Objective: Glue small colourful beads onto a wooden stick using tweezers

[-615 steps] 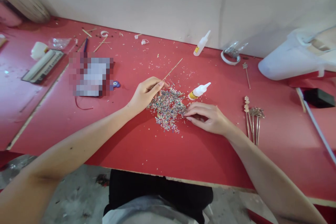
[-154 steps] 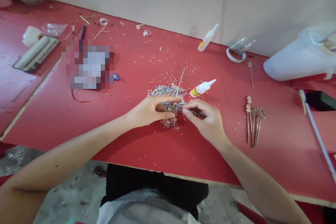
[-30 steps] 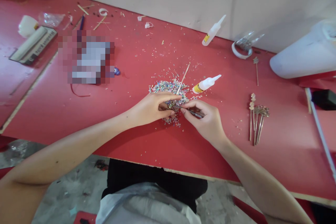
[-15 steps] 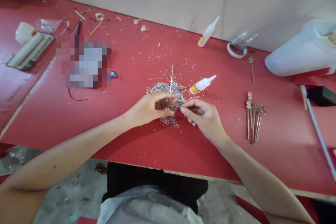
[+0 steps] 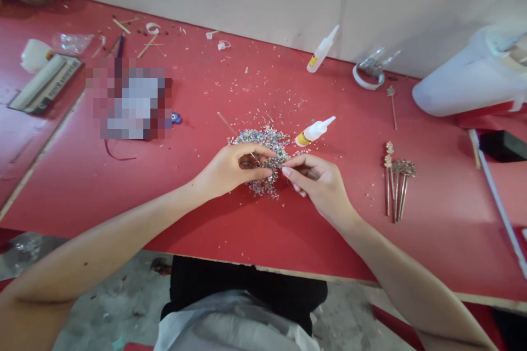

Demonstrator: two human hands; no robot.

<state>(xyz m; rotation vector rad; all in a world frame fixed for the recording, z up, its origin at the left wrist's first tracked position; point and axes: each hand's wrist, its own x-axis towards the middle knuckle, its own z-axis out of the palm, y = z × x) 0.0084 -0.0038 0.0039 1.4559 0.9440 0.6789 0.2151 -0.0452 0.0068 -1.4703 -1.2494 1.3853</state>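
Over a pile of glittery, many-coloured chips [image 5: 263, 136], my left hand [image 5: 230, 171] is closed in a pinch on a hair stick [image 5: 224, 120]. Its thin stem slants up and left behind the hand, and its ornate head lies at the fingertips. My right hand [image 5: 315, 178] meets that head from the right, thumb and forefinger pinched together. Whatever small greyish thing is between them is too small to name. Just beyond the right hand lies a glue bottle [image 5: 315, 131] with a yellow label, its nozzle pointing right.
Several finished-looking hair sticks [image 5: 398, 186] lie at right. Against the wall leans a second glue bottle [image 5: 322, 50], near a tape roll [image 5: 368, 78] holding clear packets. A white cylindrical container [image 5: 465, 74] lies far right. At left are a knife box [image 5: 47, 85] and a blurred-out object [image 5: 134, 101].
The hair stick's stem has swung from nearly upright to slanting up and left, turned in my left hand. My right hand stays pinched at its head. The view has shifted slightly.
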